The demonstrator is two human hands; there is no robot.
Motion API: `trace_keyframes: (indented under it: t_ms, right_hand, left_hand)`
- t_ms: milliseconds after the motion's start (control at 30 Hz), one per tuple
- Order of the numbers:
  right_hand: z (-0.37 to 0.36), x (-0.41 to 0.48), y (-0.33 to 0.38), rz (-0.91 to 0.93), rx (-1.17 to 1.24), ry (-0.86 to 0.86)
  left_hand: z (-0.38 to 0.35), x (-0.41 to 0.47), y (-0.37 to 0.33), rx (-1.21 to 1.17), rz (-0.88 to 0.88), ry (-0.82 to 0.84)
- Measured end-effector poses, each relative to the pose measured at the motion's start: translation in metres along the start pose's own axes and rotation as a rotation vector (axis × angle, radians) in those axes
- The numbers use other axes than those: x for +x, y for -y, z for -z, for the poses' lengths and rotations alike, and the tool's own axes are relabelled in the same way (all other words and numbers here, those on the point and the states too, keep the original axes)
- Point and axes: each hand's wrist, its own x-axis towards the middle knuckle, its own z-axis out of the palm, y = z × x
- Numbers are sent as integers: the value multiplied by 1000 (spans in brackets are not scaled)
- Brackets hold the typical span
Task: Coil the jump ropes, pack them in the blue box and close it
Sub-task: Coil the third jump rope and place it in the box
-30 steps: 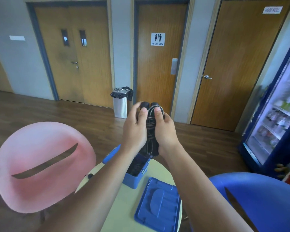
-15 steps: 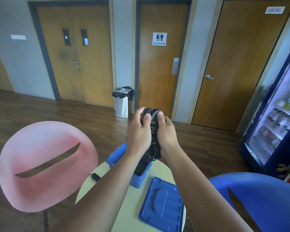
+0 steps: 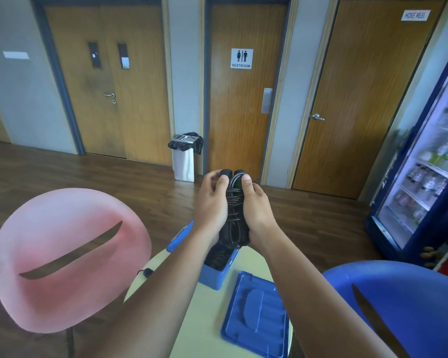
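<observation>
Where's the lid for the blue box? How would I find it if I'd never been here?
Find the small round pale-yellow table between the pink chair and the blue chair. On it stands an open blue plastic box. The lid lies flat just to its right, nearer the blue chair: a flat blue rectangular panel with raised ridges, the only thing lying flat there.

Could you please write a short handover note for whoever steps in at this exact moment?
Left hand and right hand: both clasp one coiled black jump rope, handles up, just above the open blue box.
Box: on the round table; dark rope seems to lie inside already.
Lid: off, flat on the table to the box's right.
Done: this rope is coiled.
Left: lower it into the box, fit the lid, close it.
</observation>
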Motion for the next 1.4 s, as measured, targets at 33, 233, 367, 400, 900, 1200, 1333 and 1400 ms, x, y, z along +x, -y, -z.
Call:
trace_keyframes:
  t_ms: [33, 233, 367, 400, 900, 1200, 1333, 1400]
  right_hand:
    - [1, 1, 2, -35, 14, 15]
    - [15, -8, -10, -264, 6, 30]
    - [18, -16, -25, -319, 93, 43]
    - [17, -15, -26, -295, 89, 0]
    - [-11, -15, -53, 186, -345, -443]
    - [8, 6, -57, 147, -413, -385]
    - [20, 25, -63, 48, -403, -371]
    - [25, 36, -67, 27, -406, -356]
  left_hand:
    - [2, 1, 0, -107, 62, 4]
    - [19, 17, 2, -593, 310, -106]
    - [32, 20, 8, -506, 316, -97]
    - [37, 21, 10, -441, 318, -77]
    - [66, 23, 23, 261, 372, 42]
    - [50, 33, 29, 296, 378, 68]
    - [36, 38, 31, 456, 201, 169]
    - [28, 45, 33, 517, 216, 213]
